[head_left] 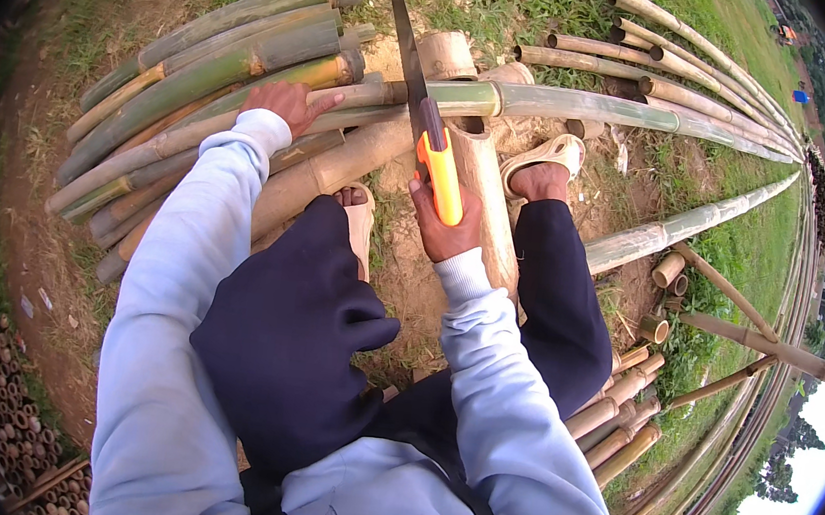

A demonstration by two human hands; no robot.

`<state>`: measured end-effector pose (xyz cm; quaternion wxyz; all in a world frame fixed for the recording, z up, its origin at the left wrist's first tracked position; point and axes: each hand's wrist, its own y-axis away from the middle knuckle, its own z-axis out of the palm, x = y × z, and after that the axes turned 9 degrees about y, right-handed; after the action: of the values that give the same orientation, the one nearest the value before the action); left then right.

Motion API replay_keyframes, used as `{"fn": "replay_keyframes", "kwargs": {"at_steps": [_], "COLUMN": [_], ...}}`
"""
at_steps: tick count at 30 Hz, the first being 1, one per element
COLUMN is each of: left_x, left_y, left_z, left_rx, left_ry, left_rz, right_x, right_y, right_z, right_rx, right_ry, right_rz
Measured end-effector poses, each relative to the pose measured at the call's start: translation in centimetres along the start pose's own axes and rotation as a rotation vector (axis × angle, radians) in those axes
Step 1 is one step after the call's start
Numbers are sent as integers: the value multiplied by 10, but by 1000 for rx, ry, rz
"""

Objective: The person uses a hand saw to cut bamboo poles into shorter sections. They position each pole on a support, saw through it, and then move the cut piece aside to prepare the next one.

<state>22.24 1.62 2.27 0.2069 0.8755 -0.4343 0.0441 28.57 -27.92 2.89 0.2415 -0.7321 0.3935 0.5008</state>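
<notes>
head view: left hand (284, 107) palm-down around bamboo pole (459, 98), right hand (449, 236) around saw (440, 168)

We see a dull metal blade (416, 85), a smooth plastic handle (444, 180), a smooth, faintly glossy bamboo pole (569, 105), matt cloth sleeves (493, 356) and trousers (295, 326), and rough soil (395, 281).

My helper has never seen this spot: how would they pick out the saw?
Find the long pole running across the upper middle, then the right grip just below it. The saw is in that grip, its dark blade slanting up across the pole. Its bright orange-yellow handle sets it apart from the green and tan bamboo around.
</notes>
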Motion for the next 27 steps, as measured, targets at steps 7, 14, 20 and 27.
{"fn": "replay_keyframes", "kwargs": {"at_steps": [7, 14, 20, 27], "left_x": [-7, 5, -2, -2], "left_y": [1, -2, -4, 0], "left_z": [4, 1, -1, -3], "left_rx": [1, 48, 33, 2], "left_ry": [38, 46, 31, 18], "left_rz": [-9, -4, -38, -50], "right_x": [-14, -7, 2, -10], "right_y": [215, 23, 100, 177], "right_z": [-64, -13, -20, -62], "right_rx": [25, -35, 29, 2], "right_ry": [85, 79, 37, 135], "right_rz": [117, 23, 89, 110]}}
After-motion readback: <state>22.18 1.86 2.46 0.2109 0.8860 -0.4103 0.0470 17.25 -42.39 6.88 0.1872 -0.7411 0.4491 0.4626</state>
